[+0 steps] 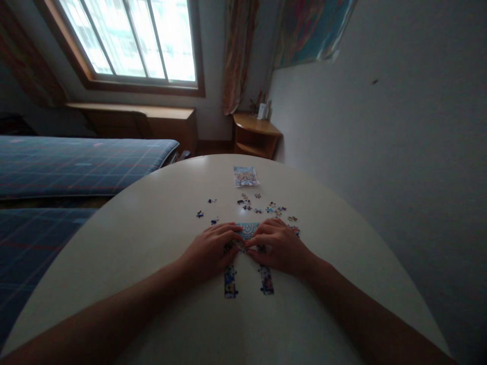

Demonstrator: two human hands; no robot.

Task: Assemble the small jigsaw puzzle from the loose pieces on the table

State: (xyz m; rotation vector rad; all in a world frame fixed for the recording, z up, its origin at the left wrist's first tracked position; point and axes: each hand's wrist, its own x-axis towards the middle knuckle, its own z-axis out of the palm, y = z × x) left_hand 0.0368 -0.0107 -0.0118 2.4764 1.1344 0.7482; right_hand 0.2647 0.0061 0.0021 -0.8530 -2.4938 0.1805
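Observation:
A partly joined jigsaw puzzle (247, 230) lies on the table, its blue patterned top part showing between my hands. My left hand (213, 249) is closed at its left side, with bent fingers at a small jigsaw piece (240, 246). From the other side, my right hand (280, 246) closes thumb and forefinger at the same piece. Fingers partly cover this spot, so how the piece meets its neighbours cannot be made out. Two joined strips run toward me below the hands, a left strip (230, 282) and a right strip (266, 280), with bare tabletop between them.
Several loose jigsaw pieces (271, 209) are scattered beyond my hands, and a few dark ones (200, 214) sit farther left. A printed picture packet (245, 176) lies near the far edge of the round white table (163, 314). A bed (76, 165) stands left, a wall (411, 152) right.

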